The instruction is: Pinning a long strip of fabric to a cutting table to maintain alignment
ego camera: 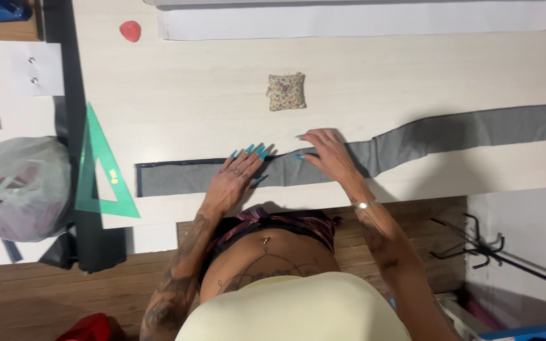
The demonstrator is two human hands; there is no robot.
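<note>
Both hands flat and open, palms down on grey fabric strip point(184, 178): left hand point(235, 173), right hand point(325, 155). Strip's long axis crosswise beneath both, trailing further past the right. Floral pincushion point(286, 91) just beyond, on counter point(412, 69).

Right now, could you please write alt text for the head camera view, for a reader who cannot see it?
Seen from above, a person's left hand and right hand press flat on a long grey fabric strip lying across a pale table. A floral pincushion sits beyond the hands, a green set square to the left.
</note>
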